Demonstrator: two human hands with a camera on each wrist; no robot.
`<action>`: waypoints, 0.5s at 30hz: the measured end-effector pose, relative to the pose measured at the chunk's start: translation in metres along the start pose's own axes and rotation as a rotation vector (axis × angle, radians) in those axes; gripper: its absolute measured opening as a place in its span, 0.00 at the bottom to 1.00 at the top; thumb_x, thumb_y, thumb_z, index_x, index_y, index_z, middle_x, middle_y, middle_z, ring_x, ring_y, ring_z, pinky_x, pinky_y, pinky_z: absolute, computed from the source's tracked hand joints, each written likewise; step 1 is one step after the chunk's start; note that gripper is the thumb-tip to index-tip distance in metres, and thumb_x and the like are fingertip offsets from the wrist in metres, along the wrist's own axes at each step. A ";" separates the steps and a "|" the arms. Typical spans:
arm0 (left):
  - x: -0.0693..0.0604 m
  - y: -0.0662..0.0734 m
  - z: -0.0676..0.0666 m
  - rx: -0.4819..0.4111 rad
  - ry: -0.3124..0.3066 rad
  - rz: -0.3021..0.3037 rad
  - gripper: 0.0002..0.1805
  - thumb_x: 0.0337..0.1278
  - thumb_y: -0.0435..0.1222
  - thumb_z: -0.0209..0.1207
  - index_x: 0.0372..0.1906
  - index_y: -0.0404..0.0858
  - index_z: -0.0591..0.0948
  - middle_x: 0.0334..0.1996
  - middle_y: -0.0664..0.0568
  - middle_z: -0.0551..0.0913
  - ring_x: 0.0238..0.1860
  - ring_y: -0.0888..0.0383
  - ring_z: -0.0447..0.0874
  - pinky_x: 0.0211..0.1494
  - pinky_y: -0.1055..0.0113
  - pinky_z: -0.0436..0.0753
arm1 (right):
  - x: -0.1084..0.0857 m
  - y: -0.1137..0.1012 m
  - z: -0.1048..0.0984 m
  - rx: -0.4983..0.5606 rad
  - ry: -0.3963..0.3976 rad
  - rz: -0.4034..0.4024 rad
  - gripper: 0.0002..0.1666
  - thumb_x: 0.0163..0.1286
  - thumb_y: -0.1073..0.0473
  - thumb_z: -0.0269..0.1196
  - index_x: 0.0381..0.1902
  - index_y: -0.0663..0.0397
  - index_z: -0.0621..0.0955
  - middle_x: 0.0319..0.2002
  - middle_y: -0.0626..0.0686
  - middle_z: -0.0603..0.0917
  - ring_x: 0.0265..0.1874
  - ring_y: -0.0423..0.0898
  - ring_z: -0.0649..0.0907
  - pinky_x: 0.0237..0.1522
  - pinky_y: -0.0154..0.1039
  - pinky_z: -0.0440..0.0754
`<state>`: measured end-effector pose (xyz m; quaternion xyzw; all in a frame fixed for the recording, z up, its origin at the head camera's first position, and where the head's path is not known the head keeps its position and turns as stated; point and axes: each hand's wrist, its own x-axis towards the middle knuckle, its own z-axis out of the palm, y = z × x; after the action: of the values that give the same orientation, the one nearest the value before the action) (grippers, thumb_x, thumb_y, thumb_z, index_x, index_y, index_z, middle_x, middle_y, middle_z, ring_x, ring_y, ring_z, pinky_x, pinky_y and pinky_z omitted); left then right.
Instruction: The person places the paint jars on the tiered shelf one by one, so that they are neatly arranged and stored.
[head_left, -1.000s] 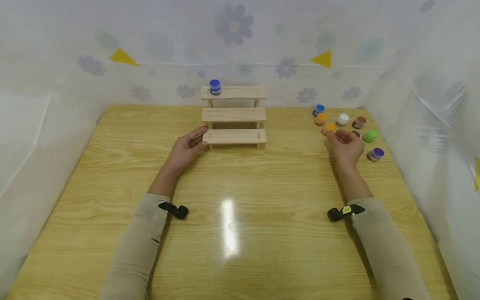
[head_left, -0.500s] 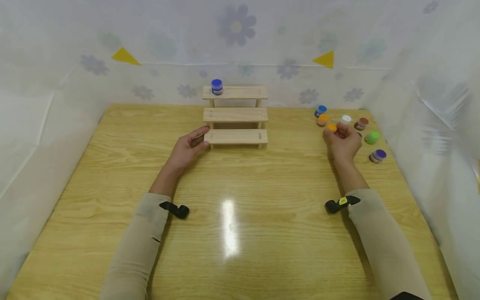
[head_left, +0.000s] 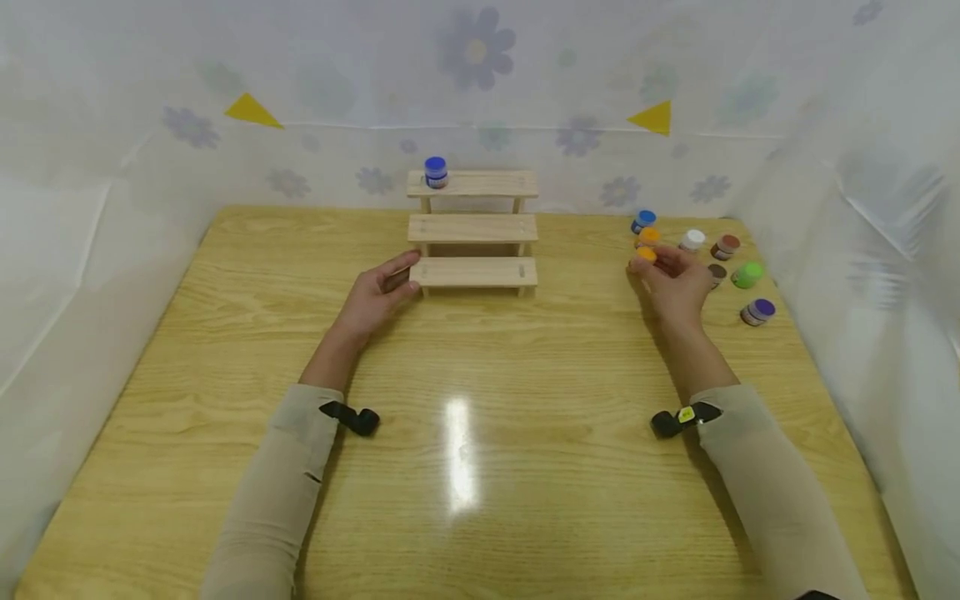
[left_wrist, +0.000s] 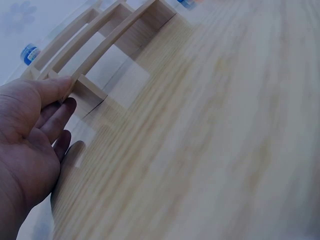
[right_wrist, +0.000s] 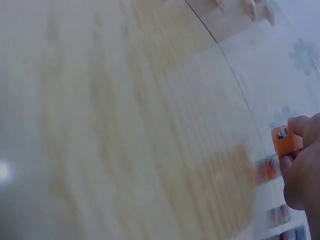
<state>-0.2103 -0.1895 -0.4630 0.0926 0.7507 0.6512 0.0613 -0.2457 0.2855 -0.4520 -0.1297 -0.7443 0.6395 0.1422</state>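
A three-tier wooden display stand (head_left: 473,272) stands at the back of the table. My left hand (head_left: 372,302) holds the left end of its lowest step between thumb and fingers; the left wrist view shows the thumb (left_wrist: 52,90) against the step's end. A paint jar with a blue lid (head_left: 436,172) sits at the left of the top step. To the right, my right hand (head_left: 677,287) pinches an orange paint jar (right_wrist: 285,141) between thumb and fingers. Just behind it stands another orange-lidded jar (head_left: 648,238). My palm covers part of the held jar in the head view.
Around the right hand stand jars with blue (head_left: 644,221), white (head_left: 692,241), brown (head_left: 726,247), dark (head_left: 717,276), green (head_left: 747,275) and purple (head_left: 758,312) lids. A floral white curtain (head_left: 480,92) hangs behind the wooden table (head_left: 525,467).
My right hand has taken hold of the nearer orange jar and shifted it slightly left, away from the dark-lidded jar. The left hand stays on the stand.
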 end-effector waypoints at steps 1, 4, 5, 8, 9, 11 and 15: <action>0.000 0.000 0.000 0.000 0.000 0.002 0.30 0.77 0.32 0.60 0.79 0.40 0.71 0.80 0.49 0.67 0.80 0.50 0.65 0.76 0.61 0.75 | -0.003 -0.004 0.004 -0.015 -0.031 -0.018 0.29 0.66 0.59 0.78 0.62 0.61 0.85 0.53 0.52 0.87 0.49 0.40 0.85 0.52 0.27 0.85; -0.001 0.000 -0.001 0.006 -0.001 0.006 0.30 0.78 0.32 0.60 0.80 0.40 0.70 0.80 0.49 0.67 0.80 0.50 0.64 0.76 0.62 0.75 | -0.013 -0.016 0.016 -0.027 -0.148 -0.083 0.27 0.67 0.62 0.76 0.62 0.66 0.84 0.54 0.56 0.87 0.47 0.38 0.86 0.50 0.25 0.86; -0.001 0.000 -0.002 0.004 -0.001 0.008 0.30 0.78 0.32 0.60 0.80 0.40 0.70 0.80 0.49 0.67 0.80 0.50 0.64 0.76 0.62 0.75 | -0.016 -0.020 0.020 -0.029 -0.194 -0.112 0.27 0.68 0.63 0.75 0.62 0.68 0.83 0.54 0.58 0.87 0.47 0.37 0.86 0.49 0.25 0.86; -0.002 -0.001 -0.002 -0.003 0.002 0.011 0.30 0.78 0.32 0.60 0.80 0.40 0.70 0.80 0.49 0.67 0.80 0.50 0.65 0.76 0.61 0.75 | -0.023 -0.030 0.031 -0.045 -0.344 -0.201 0.25 0.69 0.68 0.73 0.62 0.73 0.82 0.55 0.65 0.85 0.46 0.36 0.87 0.49 0.26 0.87; -0.002 -0.001 -0.002 -0.004 0.002 0.013 0.30 0.78 0.31 0.60 0.80 0.40 0.70 0.80 0.49 0.67 0.80 0.50 0.65 0.76 0.61 0.75 | -0.025 -0.033 0.034 -0.061 -0.388 -0.230 0.25 0.70 0.68 0.72 0.62 0.73 0.82 0.55 0.66 0.85 0.46 0.36 0.87 0.49 0.26 0.87; -0.001 -0.001 -0.002 -0.005 0.000 0.018 0.30 0.78 0.31 0.60 0.79 0.40 0.70 0.80 0.49 0.67 0.80 0.49 0.65 0.77 0.60 0.74 | -0.028 -0.036 0.040 -0.081 -0.471 -0.270 0.24 0.71 0.69 0.71 0.62 0.73 0.81 0.56 0.69 0.84 0.46 0.36 0.88 0.50 0.26 0.87; -0.001 0.000 -0.001 0.004 -0.006 0.021 0.30 0.78 0.32 0.60 0.80 0.40 0.70 0.80 0.49 0.67 0.80 0.49 0.65 0.77 0.59 0.74 | -0.031 -0.041 0.052 -0.096 -0.586 -0.284 0.24 0.72 0.66 0.71 0.64 0.67 0.83 0.56 0.65 0.85 0.48 0.37 0.88 0.52 0.27 0.87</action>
<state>-0.2099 -0.1907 -0.4629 0.1025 0.7507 0.6502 0.0568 -0.2374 0.2207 -0.4199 0.1582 -0.7936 0.5875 0.0036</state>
